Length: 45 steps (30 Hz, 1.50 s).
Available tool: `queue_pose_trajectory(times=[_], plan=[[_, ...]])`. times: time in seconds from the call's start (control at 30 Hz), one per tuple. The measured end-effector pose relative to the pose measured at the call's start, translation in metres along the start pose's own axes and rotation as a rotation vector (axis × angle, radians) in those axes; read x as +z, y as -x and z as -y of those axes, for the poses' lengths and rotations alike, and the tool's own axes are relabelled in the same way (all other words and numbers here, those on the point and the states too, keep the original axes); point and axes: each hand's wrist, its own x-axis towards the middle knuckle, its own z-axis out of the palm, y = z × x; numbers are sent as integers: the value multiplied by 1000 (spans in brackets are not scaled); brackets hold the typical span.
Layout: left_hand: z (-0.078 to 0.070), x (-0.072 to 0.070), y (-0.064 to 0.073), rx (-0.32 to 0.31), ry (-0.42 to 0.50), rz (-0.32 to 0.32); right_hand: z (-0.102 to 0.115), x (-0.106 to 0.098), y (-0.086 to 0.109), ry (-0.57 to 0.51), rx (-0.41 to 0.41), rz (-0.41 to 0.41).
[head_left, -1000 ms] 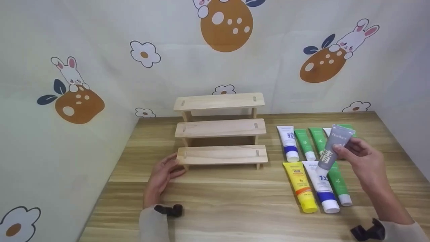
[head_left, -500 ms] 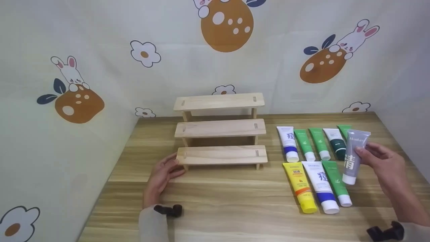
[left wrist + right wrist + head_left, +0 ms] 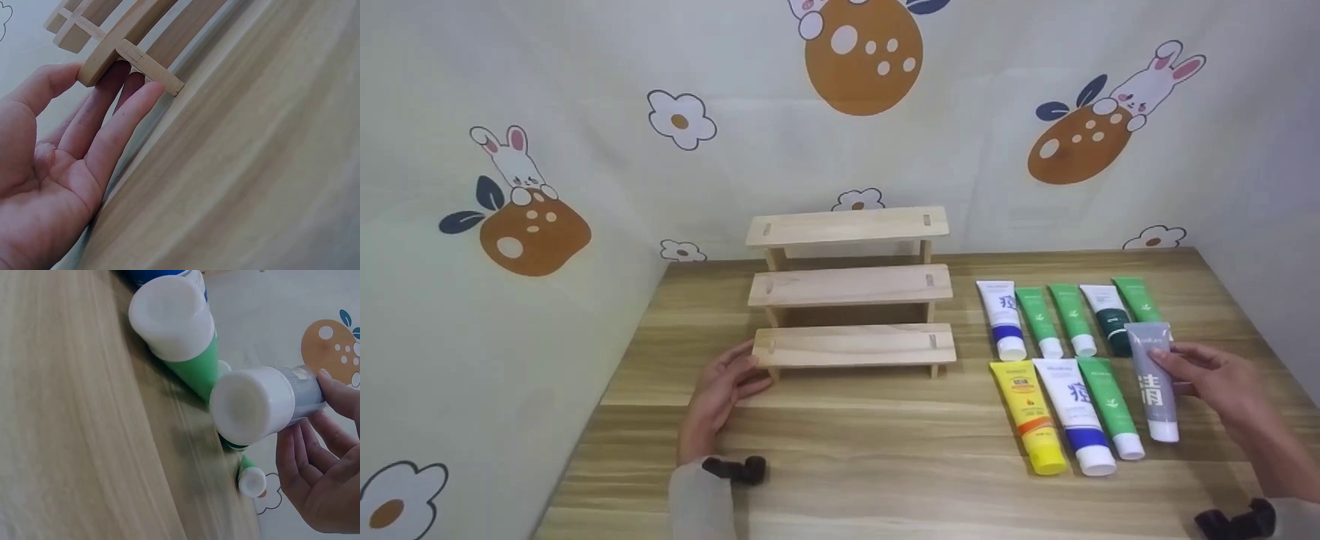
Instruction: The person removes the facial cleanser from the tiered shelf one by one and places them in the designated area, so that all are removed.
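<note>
A three-step wooden display stand is on the table, left of the tubes. My left hand grips the left end of its lowest step. In the left wrist view the thumb is on the step's edge, with the other fingers beneath it by the leg. My right hand pinches a grey squeeze tube between thumb and fingers, its white cap toward me. The tube is just right of a green tube in the front row. In the right wrist view its cap is above the tabletop.
A yellow tube and a white-and-blue tube lie in the front row. Behind them are another white-and-blue tube, several green tubes and a white-and-dark-green tube. A printed cloth hangs behind the table.
My right hand has carried the grey tube right and lowered it, from over the front row to beside the front green tube. My left hand has stayed at the stand.
</note>
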Motion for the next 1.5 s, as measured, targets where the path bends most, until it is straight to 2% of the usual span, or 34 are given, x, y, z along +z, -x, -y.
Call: queue_pose_trajectory(times=[0.2,0.33,0.57,0.73,1.1,1.5], plan=[[1,0,1,6,7,7,-8,-6,-2,102,112,116],[1,-1,1,8,8,8,-9,-7,-4,122,160,162],[2,-2,0,19,25,23,-12,0,-3,-60,136,236],[2,-2,0,19,19,20,-12,1,-6,-42,148,232],[-1,-3,-1,4,-2,51,-10,1,-8,-35,150,284],[1,-1,-1,0,3,14,-8,2,-3,111,137,198]])
